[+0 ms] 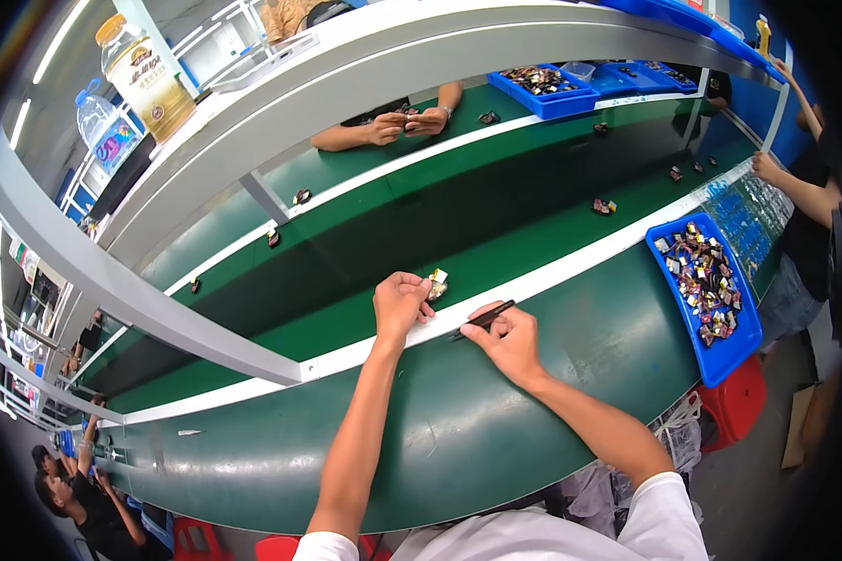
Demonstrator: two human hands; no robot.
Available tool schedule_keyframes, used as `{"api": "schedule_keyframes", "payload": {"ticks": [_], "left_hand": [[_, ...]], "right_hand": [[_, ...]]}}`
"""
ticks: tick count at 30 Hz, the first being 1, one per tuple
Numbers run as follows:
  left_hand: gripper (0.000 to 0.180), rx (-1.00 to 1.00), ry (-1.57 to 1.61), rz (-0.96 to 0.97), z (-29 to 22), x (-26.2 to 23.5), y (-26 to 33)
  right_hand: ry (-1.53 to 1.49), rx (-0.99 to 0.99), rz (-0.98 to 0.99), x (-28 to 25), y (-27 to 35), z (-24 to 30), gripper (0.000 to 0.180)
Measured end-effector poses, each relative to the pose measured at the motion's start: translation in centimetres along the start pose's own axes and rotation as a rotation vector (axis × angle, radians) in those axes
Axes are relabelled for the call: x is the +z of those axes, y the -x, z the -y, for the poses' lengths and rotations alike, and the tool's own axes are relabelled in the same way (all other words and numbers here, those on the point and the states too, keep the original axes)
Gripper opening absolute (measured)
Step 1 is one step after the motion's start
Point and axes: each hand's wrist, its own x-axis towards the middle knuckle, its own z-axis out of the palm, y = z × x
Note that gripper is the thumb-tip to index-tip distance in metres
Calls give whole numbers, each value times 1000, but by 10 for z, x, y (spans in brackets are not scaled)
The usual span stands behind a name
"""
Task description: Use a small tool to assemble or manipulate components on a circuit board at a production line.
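Left hand [400, 304] reaches past the white rail [571, 265] that divides the near green bench [496, 421] from the conveyor belt [496, 224]. Its fingers [419, 286] are curled together, and the small yellow-and-white component [437, 283] lies at the fingertips, on the belt side of the rail and touching them; whether it is pinched or merely touched cannot be told.

Right hand [507, 341] rests on the bench just short of the rail. Thumb and forefinger are clamped on a slim black tool [485, 319], which lies tilted across the rail, its far end toward the belt.

A blue tray [720, 360] of mixed small parts sits on the bench side of the rail, well to the right of both hands. More small parts lie scattered on the belt beyond the rail.
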Motion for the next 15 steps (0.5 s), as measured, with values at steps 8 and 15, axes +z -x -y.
{"api": "schedule_keyframes", "payload": {"ticks": [8, 15], "left_hand": [[18, 9, 246, -29, 23, -2, 59], [19, 100, 212, -43, 38, 1, 70]], "right_hand": [[-151, 93, 23, -14, -17, 1, 14], [-71, 6, 30, -4, -6, 20, 16]]}}
